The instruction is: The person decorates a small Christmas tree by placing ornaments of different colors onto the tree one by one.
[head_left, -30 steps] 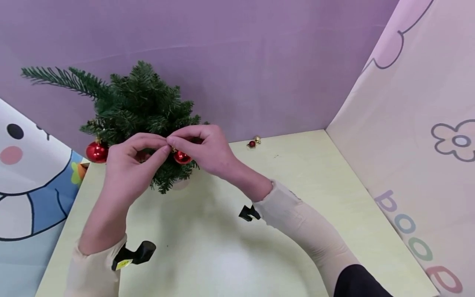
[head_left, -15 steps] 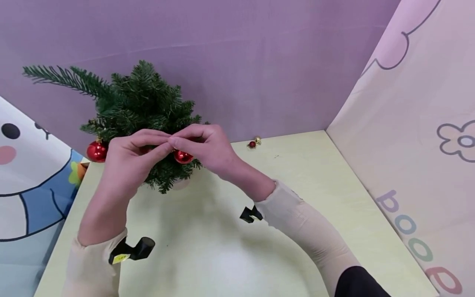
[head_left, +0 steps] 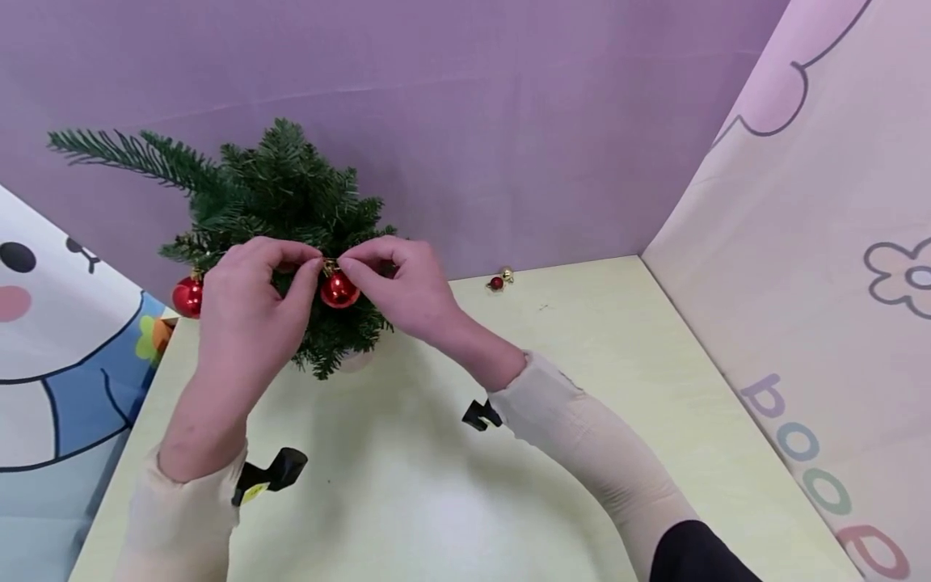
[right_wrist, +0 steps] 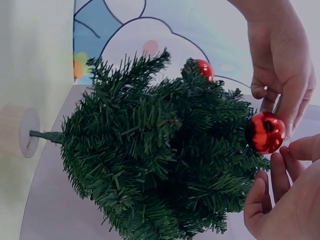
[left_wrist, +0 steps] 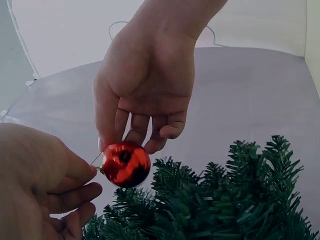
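A shiny red bauble point(head_left: 339, 291) with a gold cap hangs between my two hands, in front of the small green Christmas tree point(head_left: 280, 174). Thumb and index finger of my left hand point(head_left: 250, 303) pinch one side of its thin hanging string point(head_left: 330, 261). My right hand point(head_left: 407, 287) pinches the string from the other side, fingertips close to the left ones. In the left wrist view, the string point(left_wrist: 97, 158) spans from the cap up to the right fingertips. Another red bauble point(head_left: 187, 297) hangs at the tree's left, partly hidden by my left hand.
Near the table's back edge lie a small dark red ball point(head_left: 496, 284) and a small gold ball point(head_left: 507, 275). The tree stands on a round wooden base point(right_wrist: 15, 131). A purple backdrop point(head_left: 545, 137) rises behind the pale table point(head_left: 582, 364), with printed cloths on both sides.
My hands have drawn slightly apart, fingertips separating with the string between them. The red bauble has shifted left and shows fully now. The tree stays in place.
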The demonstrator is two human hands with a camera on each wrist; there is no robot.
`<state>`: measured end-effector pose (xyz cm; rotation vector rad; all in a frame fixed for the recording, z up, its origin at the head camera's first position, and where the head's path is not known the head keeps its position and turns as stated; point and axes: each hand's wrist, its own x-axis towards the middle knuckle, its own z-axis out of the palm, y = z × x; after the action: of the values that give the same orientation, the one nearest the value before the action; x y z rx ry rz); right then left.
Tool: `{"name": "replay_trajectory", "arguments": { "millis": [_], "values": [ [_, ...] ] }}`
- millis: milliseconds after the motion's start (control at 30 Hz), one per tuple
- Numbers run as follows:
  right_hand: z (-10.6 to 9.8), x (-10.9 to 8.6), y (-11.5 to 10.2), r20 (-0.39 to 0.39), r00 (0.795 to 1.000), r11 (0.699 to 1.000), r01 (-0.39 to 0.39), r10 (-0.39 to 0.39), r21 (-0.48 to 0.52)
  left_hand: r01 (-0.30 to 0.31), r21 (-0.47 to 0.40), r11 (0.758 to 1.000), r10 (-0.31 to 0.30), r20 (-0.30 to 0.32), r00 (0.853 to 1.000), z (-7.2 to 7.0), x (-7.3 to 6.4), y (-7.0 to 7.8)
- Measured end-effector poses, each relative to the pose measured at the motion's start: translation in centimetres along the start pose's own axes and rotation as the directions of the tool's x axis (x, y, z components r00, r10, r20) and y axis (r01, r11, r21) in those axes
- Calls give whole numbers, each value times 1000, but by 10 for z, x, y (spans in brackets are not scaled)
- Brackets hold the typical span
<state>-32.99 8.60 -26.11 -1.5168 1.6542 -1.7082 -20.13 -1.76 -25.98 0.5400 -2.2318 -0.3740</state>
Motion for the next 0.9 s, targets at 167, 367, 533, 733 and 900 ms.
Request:
{"name": "replay_trajectory", "arguments": {
  "millis": [167, 367, 533, 733, 900],
  "values": [
    [4, 6, 11, -36, 999, 999, -23, 22, -40, -20, 61, 998, 24, -74, 997, 8, 2, -4],
    [12, 22, 37, -69, 997, 988, -53, 43, -142, -39, 144, 989, 63, -166, 984, 18, 4, -8],
    [15, 32, 42, -66, 996, 972, -80, 66, -223, 9, 194, 981, 24, -167, 986, 22, 7, -10],
    [15, 33, 41, -38, 996, 946, -89, 81, -313, 52, 194, 980, -26, -132, 991, 21, 7, -10],
    [15, 34, 39, -6, 997, 922, -76, 80, -380, 59, 192, 980, -35, -127, 991, 17, 8, -9]
  ]
}}
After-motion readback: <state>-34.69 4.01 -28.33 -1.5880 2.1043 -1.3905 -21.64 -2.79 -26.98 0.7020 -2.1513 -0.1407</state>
